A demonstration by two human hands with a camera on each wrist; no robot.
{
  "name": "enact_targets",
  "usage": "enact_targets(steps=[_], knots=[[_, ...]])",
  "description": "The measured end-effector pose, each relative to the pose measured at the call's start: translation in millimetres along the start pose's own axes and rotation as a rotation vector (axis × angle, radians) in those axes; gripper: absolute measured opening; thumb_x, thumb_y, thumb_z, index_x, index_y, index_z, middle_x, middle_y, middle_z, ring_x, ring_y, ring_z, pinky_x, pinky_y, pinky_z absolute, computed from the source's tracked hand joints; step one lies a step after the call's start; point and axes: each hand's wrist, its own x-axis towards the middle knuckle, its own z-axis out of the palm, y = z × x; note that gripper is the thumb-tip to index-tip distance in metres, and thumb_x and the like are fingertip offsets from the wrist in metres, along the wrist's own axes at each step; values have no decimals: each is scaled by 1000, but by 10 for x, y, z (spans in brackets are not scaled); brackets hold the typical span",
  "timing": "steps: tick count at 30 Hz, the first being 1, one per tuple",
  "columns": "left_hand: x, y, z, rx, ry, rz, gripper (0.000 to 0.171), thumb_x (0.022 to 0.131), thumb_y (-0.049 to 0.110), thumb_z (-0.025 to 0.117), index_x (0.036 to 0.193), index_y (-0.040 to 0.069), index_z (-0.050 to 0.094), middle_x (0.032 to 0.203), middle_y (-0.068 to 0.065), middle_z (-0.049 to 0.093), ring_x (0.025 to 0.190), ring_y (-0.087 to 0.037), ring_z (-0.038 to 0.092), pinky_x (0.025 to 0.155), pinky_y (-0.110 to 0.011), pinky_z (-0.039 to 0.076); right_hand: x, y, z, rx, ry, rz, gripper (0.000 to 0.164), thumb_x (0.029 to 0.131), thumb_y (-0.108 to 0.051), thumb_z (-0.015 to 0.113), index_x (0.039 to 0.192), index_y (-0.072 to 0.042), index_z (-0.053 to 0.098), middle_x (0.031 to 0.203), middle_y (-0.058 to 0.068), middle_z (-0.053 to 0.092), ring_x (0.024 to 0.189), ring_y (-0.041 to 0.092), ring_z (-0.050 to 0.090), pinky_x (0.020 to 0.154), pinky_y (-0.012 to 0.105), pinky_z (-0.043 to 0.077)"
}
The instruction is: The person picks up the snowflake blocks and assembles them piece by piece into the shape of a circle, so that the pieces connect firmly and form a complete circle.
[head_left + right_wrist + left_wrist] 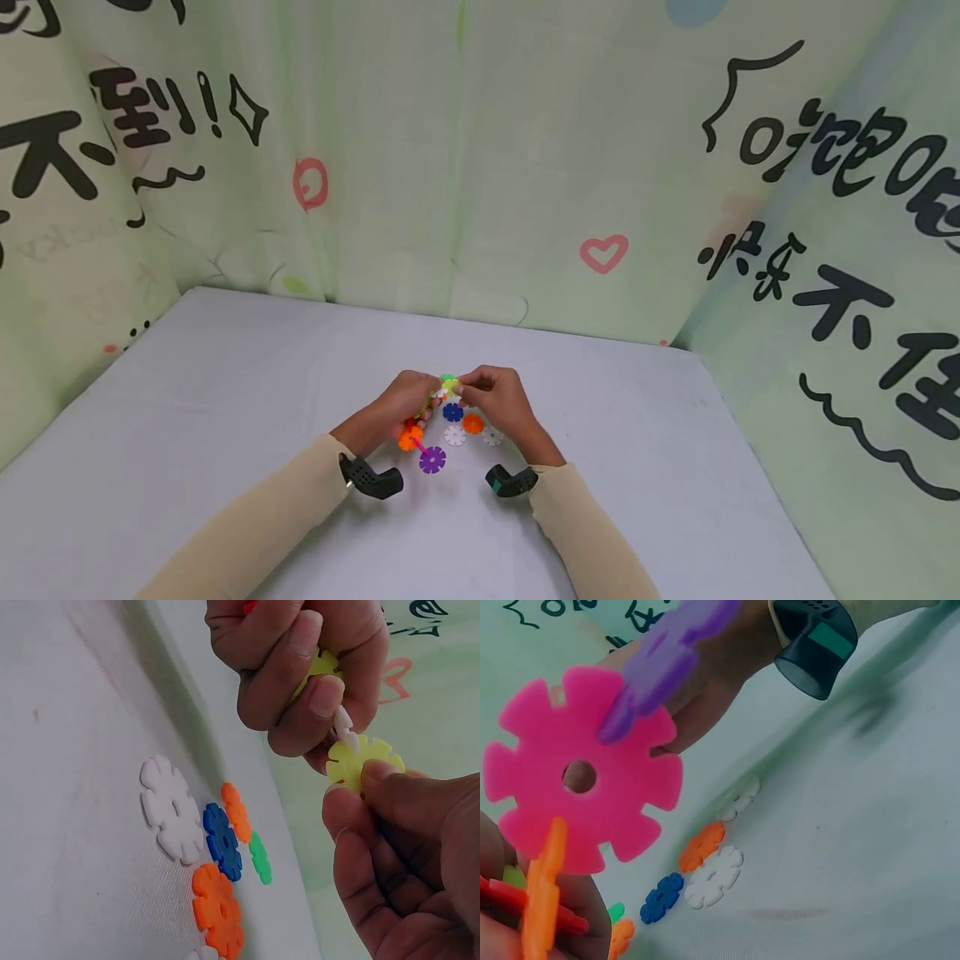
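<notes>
My left hand (407, 397) grips a chain of interlocking snowflake discs. From its lower end hang an orange disc (409, 437), a pink disc (536, 780) seen nearly face-on in the left wrist view, and a purple disc (432, 460). Red and yellow discs (321, 666) show between the curled fingers, partly covered. A white disc (344, 727) sticks out past the fingertips. Between thumb and index finger, my right hand (497, 396) pinches a yellow disc (345, 759), its notched edge right at the white one.
Loose discs lie on the white table (637, 450) under the hands: a blue one (453, 412), an orange one (473, 424), white ones (454, 435), and a green one (259, 857) farther off. A printed curtain (525, 167) borders the table.
</notes>
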Motion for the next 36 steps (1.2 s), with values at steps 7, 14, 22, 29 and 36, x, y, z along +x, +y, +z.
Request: enact_targets(steps=[7,14,22,29,36], knots=[[3,-1,18,-67,-36,11,31,104,24,43,125,2,50,75,-6,49,54,-15,43,49,-21,43,2,-35,-37,-12,-17,-6,7,89,-5,70,94,-2,73,86,6,70,71,22,66,72,30,56],[55,5,36,-181,-95,12,35,104,26,38,129,3,45,80,-7,53,57,-17,52,61,-27,55,2,-32,-91,-102,3,26,16,88,-6,72,104,-3,68,89,4,66,75,19,62,72,30,55],[79,-31,-51,-265,2,-14,39,99,23,32,131,7,49,83,-11,56,59,-18,53,62,-28,56,-48,39,-138,-228,-55,81,16,89,-9,72,102,-2,71,89,3,67,77,17,59,72,28,53],[80,-26,-43,-336,-1,8,47,99,37,36,132,7,53,75,-4,48,58,-16,45,59,-25,50,-113,117,-218,-282,-146,164,16,89,-6,70,104,-4,71,89,2,65,81,18,58,72,28,53],[83,-10,-14,-223,28,6,48,96,44,58,127,6,59,79,-4,46,61,-15,46,57,-22,48,-152,152,-229,-346,-231,194,24,85,-10,75,108,-6,71,94,1,63,82,19,54,72,28,51]])
